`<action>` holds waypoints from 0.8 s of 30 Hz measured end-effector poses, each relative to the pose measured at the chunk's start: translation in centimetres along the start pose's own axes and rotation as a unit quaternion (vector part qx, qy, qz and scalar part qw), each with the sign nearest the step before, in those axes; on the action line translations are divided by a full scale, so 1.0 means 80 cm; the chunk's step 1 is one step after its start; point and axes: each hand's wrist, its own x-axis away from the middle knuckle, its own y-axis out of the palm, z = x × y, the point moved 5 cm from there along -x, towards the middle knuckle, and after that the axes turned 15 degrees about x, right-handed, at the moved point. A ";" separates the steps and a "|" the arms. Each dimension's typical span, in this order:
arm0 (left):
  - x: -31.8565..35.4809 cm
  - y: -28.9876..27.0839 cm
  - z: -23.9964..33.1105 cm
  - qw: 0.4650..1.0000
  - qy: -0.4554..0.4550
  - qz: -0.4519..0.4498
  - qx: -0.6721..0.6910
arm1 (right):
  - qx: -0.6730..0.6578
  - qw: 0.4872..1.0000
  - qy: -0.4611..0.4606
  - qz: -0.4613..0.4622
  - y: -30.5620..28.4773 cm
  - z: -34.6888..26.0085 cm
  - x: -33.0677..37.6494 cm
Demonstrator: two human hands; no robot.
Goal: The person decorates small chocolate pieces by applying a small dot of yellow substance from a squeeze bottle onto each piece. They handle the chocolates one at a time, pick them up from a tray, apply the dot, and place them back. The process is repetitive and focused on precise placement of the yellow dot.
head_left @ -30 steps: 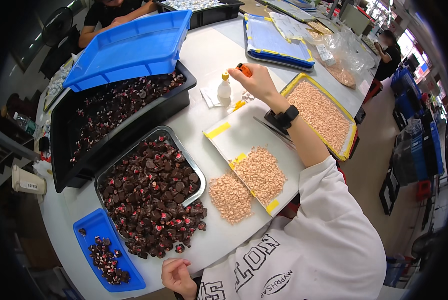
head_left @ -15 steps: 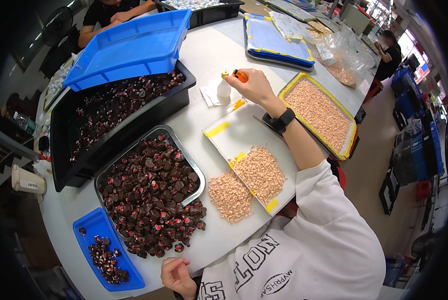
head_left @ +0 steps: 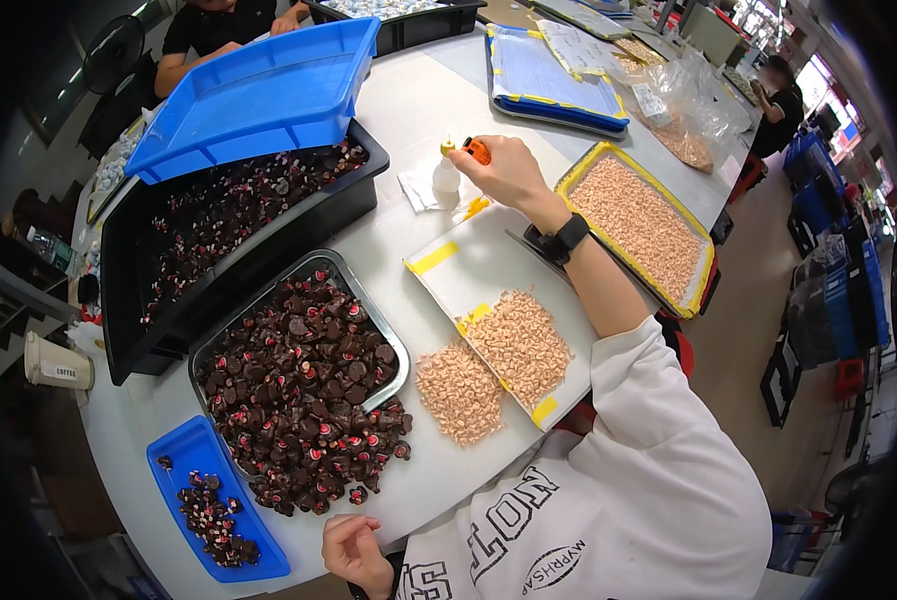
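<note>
While the left hand (head_left: 357, 552) is kept half-curled at the counter's (head_left: 434, 472) edge, its hold hidden, dark pieces (head_left: 299, 390) are contained in the small blue tray (head_left: 191, 448) and heaped over the metal tray (head_left: 401, 358). Pale pieces (head_left: 524, 350) are spread on and beside the white tray (head_left: 489, 250). Since the first frame, the right hand (head_left: 509, 170) has been lowered slightly beside the bottle (head_left: 447, 178), an orange item (head_left: 478, 151) clasped in its fingers (head_left: 463, 160). More dark pieces are held in the black bin (head_left: 354, 205).
</note>
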 end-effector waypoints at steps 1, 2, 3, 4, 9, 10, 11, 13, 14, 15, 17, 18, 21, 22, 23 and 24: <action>0.000 -0.001 -0.001 1.000 -0.002 0.001 -0.001 | 0.000 1.000 0.001 -0.003 0.000 0.000 0.001; 0.000 -0.001 -0.001 1.000 -0.002 0.001 0.000 | 0.000 1.000 0.002 -0.007 -0.001 -0.002 0.002; 0.000 -0.001 -0.001 1.000 -0.003 0.000 0.000 | 0.000 1.000 0.004 -0.010 -0.001 -0.002 0.003; 0.000 -0.001 -0.001 1.000 -0.004 0.000 0.001 | 0.002 1.000 0.003 -0.005 -0.002 -0.002 0.002; 0.001 -0.008 -0.014 0.999 0.030 0.005 -0.016 | -0.016 0.999 0.016 0.025 -0.010 -0.006 0.002; 0.000 -0.007 -0.014 0.999 0.031 0.002 -0.015 | -0.012 0.998 0.019 0.054 -0.013 -0.003 0.003; 0.000 -0.005 -0.011 1.000 0.024 -0.001 -0.012 | -0.008 0.996 0.021 0.084 -0.015 0.002 0.003; 0.000 0.000 -0.001 1.000 0.011 -0.006 -0.006 | -0.009 0.992 0.041 0.115 -0.013 0.014 0.002; 0.000 0.000 0.000 1.000 0.009 -0.005 -0.007 | -0.013 0.991 0.058 0.117 -0.011 0.021 0.000; 0.000 0.000 0.001 1.000 0.007 -0.004 -0.007 | -0.017 0.990 0.076 0.120 -0.010 0.026 0.000; 0.000 -0.001 -0.003 1.000 0.012 -0.001 -0.007 | -0.051 0.985 0.086 0.139 -0.013 0.025 0.000; 0.000 -0.005 -0.011 1.000 0.020 0.001 -0.008 | -0.068 0.982 0.092 0.149 -0.016 0.024 0.000; 0.000 -0.008 -0.015 0.999 0.031 0.005 -0.008 | -0.045 0.983 0.071 0.161 -0.020 0.017 0.002; 0.000 -0.008 -0.015 0.999 0.032 0.005 -0.008 | -0.048 0.982 0.068 0.168 -0.020 0.017 0.003; 0.000 -0.008 -0.015 0.999 0.032 0.004 -0.009 | -0.050 0.981 0.064 0.175 -0.019 0.017 0.004; 0.000 -0.007 -0.016 0.999 0.032 0.003 -0.010 | -0.053 0.980 0.061 0.182 -0.020 0.016 0.005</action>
